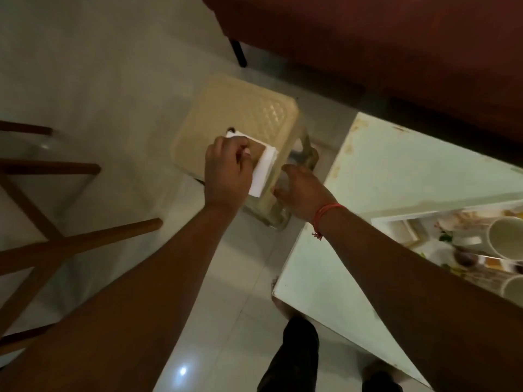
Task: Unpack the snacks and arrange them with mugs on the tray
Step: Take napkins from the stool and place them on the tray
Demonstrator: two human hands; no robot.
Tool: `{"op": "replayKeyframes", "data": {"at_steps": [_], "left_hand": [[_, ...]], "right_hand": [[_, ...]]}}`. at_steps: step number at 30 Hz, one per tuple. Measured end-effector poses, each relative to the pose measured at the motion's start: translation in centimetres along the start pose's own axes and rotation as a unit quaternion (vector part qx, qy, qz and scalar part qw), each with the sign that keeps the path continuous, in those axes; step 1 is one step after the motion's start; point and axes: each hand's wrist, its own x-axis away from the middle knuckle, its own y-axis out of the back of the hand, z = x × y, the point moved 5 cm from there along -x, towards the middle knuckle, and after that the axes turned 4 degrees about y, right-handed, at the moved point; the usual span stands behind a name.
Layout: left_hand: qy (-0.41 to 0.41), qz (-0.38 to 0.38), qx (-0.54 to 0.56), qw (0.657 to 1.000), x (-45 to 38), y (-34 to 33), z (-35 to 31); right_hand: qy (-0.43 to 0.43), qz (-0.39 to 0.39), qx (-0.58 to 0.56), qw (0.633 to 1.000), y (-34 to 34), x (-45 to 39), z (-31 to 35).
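A white and brown package [264, 165] lies on a cream plastic stool [240, 108]. My left hand [226, 171] rests on top of the package with its fingers curled over it. My right hand [300, 190] hovers just right of the stool's near edge, fingers apart and holding nothing. At the far right a patterned tray [402, 230] sits on the white table [396, 171] with two white mugs, one [506, 239] near the frame's edge and another [513, 287] below it, partly cut off.
A dark red sofa [368, 38] fills the top right. Wooden chair legs [56, 244] stand at the left on the pale tiled floor. My dark trouser leg [297, 357] shows at the bottom beside the table corner.
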Motion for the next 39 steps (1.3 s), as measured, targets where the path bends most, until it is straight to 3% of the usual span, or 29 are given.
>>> {"op": "replayKeyframes", "data": {"at_steps": [3, 5, 7, 10, 12, 18, 24, 28, 39], "left_hand": [[0.105, -0.002, 0.027, 0.994, -1.7, 0.9, 4.0], [0.222, 0.086, 0.104, 0.966, -2.1, 0.0, 6.4], [0.301, 0.184, 0.204, 0.913, -1.5, -1.2, 7.6], [0.296, 0.262, 0.245, 0.885, -0.9, -2.3, 8.0], [0.294, 0.273, 0.251, 0.881, -0.7, -2.6, 8.2], [0.304, 0.254, 0.263, 0.880, -1.0, -2.0, 8.1], [0.282, 0.200, 0.315, 0.884, 1.8, -0.3, 4.3], [0.308, 0.207, 0.345, 0.862, 6.7, -2.2, 0.5], [0.363, 0.301, 0.411, 0.780, 21.6, -10.1, -14.1]], "right_hand": [[-0.022, -0.010, -0.048, 0.999, -1.9, -2.7, 2.7], [-0.042, -0.016, -0.091, 0.995, -2.9, -4.1, 4.0], [-0.061, -0.022, -0.133, 0.989, -3.5, -4.9, 4.9], [-0.091, -0.038, -0.223, 0.970, -4.2, -5.4, 5.8], [-0.103, -0.044, -0.278, 0.954, -4.7, -5.3, 6.3], [-0.109, -0.055, -0.328, 0.937, -5.1, -5.1, 6.8], [-0.040, -0.079, -0.362, 0.928, -3.7, -2.0, 5.9], [-0.025, -0.104, -0.355, 0.929, -2.6, 2.5, 1.8], [-0.123, -0.149, -0.272, 0.943, 0.5, 17.6, -14.1]]}}
